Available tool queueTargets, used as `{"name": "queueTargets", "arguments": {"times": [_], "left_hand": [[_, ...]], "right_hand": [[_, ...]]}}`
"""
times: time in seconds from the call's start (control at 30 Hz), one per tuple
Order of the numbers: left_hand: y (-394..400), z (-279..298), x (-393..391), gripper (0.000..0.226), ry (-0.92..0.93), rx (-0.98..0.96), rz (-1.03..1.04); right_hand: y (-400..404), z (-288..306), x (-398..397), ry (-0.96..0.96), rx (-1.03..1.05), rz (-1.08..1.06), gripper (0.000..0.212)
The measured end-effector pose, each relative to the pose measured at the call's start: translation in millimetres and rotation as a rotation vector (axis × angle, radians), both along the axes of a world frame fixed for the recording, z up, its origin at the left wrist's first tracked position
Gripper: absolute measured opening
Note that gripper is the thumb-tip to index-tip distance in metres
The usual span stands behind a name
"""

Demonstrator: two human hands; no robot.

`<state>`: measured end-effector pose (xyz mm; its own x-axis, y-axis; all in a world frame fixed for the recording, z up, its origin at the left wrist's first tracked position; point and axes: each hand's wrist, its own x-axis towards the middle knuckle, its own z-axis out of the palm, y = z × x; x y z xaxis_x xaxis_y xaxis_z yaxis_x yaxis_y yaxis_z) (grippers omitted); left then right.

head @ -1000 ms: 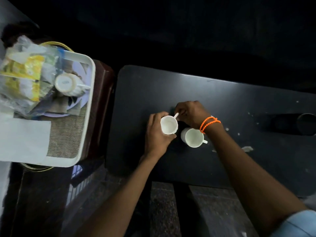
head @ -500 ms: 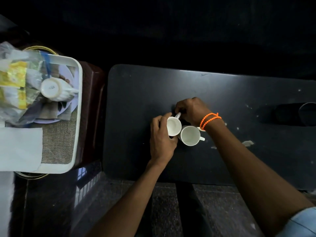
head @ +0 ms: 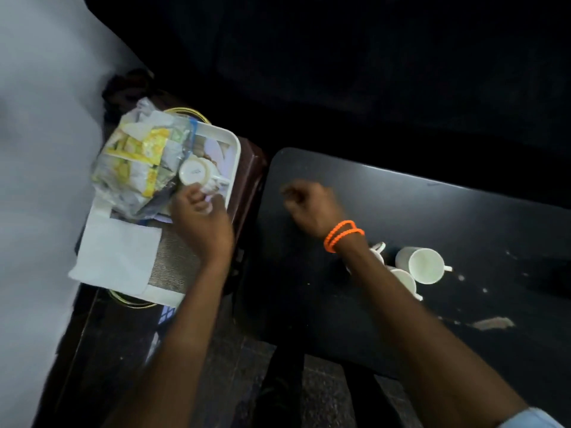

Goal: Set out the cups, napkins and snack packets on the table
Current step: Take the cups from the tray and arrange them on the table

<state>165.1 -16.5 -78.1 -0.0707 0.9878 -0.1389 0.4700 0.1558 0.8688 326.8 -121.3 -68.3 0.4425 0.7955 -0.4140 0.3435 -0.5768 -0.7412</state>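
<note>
On a white tray (head: pixel 235 149) at the left, a white cup (head: pixel 194 172) lies on its side. My left hand (head: pixel 200 220) reaches over the tray and its fingers and thumb close around the cup's lower side. Beside the cup is a clear bag of yellow snack packets (head: pixel 139 162), and a white napkin (head: pixel 117 254) lies at the tray's near end. On the black table (head: pixel 417 208) stands a white cup (head: pixel 423 265). Two more cups (head: pixel 406 281) beside it are partly hidden by my right forearm. My right hand (head: pixel 309 205) hovers over the table's left end, loosely fisted and empty.
The tray rests on a brown side stand (head: pixel 251 171) just left of the table, with a woven mat (head: pixel 176 267) inside it. A pale wall (head: pixel 40 149) runs along the left. Pale scuff marks (head: pixel 494 322) dot the table's right side. Dark floor lies below.
Both hands have left the cups on the table. My left hand has swung left onto the tray's cup, and my right hand has moved left over the table. The view has turned left.
</note>
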Motion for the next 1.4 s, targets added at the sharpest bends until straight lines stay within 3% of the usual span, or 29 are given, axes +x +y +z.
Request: {"name": "queueTargets", "arguments": {"times": [0.07,0.17,0.27,0.37,0.47,0.57,0.63,0.73,0.83,0.97,1.17,1.4], "left_hand": [[36.2,7.7,-8.1,0.039,0.037,-0.027,0.098],[67.2,10.9,-13.6,0.032,-0.019,-0.244,-0.016],[77.8,22.1,-14.6,0.022,-0.181,-0.462,-0.076],[82.3,33.6,-16.5,0.018,-0.297,-0.517,-0.002],[77.8,39.9,-26.7,0.008,-0.484,-0.563,0.017],[64.1,36.5,-36.6,0.011,-0.772,-0.593,-0.234],[50.6,28.8,-32.0,0.023,-0.857,-0.655,-0.385],[21.5,14.7,-5.0,0.042,-0.773,-0.807,-0.545],[-12.3,2.7,33.9,0.060,-0.590,-0.862,-0.807],[-57.3,-14.6,86.6,0.060,-0.374,-0.777,-1.079],[-103.8,-37.3,134.0,0.065,-0.231,-0.706,-1.224],[-117.5,-53.1,134.5,0.076,-0.132,-0.674,-1.250]], "right_hand": [[33.5,4.1,-28.2,0.093,0.067,-0.015,0.033],[76.8,10.4,-57.9,0.369,0.073,-0.170,0.047],[107.2,10.6,-71.2,0.380,-0.014,-0.177,0.052],[112.8,15.0,-76.5,0.342,-0.017,-0.192,0.045],[98.9,22.0,-74.3,0.403,0.149,-0.274,0.033],[68.3,27.2,-55.3,0.494,0.368,-0.361,0.016],[39.0,31.2,-36.2,0.512,0.396,-0.355,0.009],[-15.6,34.9,0.1,0.533,0.304,-0.346,0.038],[-70.0,27.4,41.6,0.337,0.129,-0.289,0.057],[-120.6,7.4,66.8,-0.013,-0.035,-0.339,0.036],[-164.1,-25.3,76.6,-0.155,-0.063,-0.510,0.030],[-176.0,-39.8,66.6,-0.286,-0.046,-0.370,0.033]]}}
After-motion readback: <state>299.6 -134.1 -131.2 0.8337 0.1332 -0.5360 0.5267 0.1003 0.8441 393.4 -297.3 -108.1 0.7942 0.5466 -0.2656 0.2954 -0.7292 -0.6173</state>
